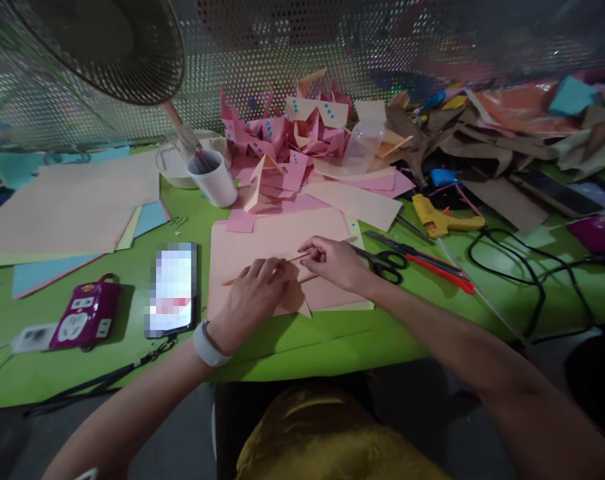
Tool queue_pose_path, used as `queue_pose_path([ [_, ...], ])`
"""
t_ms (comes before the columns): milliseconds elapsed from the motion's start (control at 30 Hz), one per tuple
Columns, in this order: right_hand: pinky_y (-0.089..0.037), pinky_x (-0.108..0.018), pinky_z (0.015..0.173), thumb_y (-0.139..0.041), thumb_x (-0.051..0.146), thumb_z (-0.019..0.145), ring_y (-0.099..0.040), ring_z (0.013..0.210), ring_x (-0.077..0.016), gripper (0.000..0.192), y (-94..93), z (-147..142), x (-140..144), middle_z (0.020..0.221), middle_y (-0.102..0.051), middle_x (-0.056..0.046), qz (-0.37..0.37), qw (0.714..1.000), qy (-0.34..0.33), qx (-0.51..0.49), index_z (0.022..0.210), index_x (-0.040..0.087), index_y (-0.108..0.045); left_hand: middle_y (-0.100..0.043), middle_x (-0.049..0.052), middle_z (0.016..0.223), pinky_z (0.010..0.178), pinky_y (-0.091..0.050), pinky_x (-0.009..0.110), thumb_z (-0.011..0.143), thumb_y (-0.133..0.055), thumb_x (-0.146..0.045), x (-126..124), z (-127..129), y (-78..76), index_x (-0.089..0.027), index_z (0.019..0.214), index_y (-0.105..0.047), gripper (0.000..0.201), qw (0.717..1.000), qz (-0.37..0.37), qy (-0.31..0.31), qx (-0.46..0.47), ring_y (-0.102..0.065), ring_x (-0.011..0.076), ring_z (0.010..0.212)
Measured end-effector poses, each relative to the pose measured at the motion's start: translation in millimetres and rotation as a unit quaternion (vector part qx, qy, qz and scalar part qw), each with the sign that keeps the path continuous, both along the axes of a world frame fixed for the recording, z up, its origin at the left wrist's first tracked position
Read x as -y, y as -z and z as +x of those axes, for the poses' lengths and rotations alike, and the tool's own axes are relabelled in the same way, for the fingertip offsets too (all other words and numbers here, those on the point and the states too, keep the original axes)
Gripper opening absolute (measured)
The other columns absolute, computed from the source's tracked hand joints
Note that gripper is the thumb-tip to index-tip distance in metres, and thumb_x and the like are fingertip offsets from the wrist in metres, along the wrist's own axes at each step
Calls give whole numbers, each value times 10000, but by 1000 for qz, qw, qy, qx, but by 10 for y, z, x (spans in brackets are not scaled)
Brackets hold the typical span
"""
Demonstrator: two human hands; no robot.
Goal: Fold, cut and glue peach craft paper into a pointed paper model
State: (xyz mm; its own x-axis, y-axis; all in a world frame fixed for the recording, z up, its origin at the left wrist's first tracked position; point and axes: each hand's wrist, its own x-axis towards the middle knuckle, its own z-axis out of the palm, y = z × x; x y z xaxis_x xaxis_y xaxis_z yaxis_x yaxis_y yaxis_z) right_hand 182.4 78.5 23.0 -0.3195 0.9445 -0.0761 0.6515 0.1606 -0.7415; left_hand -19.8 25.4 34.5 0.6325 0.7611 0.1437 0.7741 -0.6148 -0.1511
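A peach paper sheet (262,243) lies on the green table (332,340) in front of me. My left hand (249,300) presses down on a folded part of it, fingers bent over the crease. My right hand (332,261) pinches the raised folded edge of the same sheet at its upper right, fingertips together. A white band sits on my left wrist.
A phone (172,290) and a purple power strip (85,313) lie to the left. Black scissors (387,260), a red cutter (442,272) and a yellow glue gun (439,219) lie to the right. Folded pink papers (287,143), a white cup (215,177) and a fan (107,47) stand behind.
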Motion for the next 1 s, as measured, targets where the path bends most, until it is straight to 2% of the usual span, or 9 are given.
queue_pose_path([
  [300, -363, -238, 565, -617, 270, 830, -599, 653, -120, 247, -11, -26, 2, 787, -714, 35, 13, 999, 1, 34, 1072, 246, -657, -594, 165, 1209, 894, -532, 428, 901, -520, -93, 26, -70, 113, -92, 1118, -620, 240, 999, 17, 24, 40, -577, 284, 1063],
  [533, -378, -235, 581, -605, 274, 854, -630, 693, -121, 240, -3, -36, 4, 831, -734, 30, 14, 999, 2, 46, 1087, 253, -661, -637, 165, 1131, 830, -542, 413, 903, -505, -86, 23, -75, 87, -77, 1123, -601, 240, 996, 20, 59, 67, -610, 274, 987],
  [833, -380, -240, 578, -579, 300, 884, -638, 676, -111, 213, 7, -41, 26, 843, -745, 46, 17, 998, 0, 53, 1078, 267, -662, -645, 133, 1157, 840, -533, 412, 912, -500, -100, 28, -68, 79, -120, 1251, -541, 342, 994, -15, 56, 92, -618, 258, 997],
  [1000, -376, -248, 587, -578, 301, 887, -640, 686, -122, 248, 3, -38, 29, 818, -740, 41, 18, 998, -7, 63, 1122, 257, -642, -642, 137, 1127, 834, -523, 412, 901, -527, -107, 30, -72, 94, -107, 1284, -528, 383, 994, 13, 77, 83, -603, 270, 990],
])
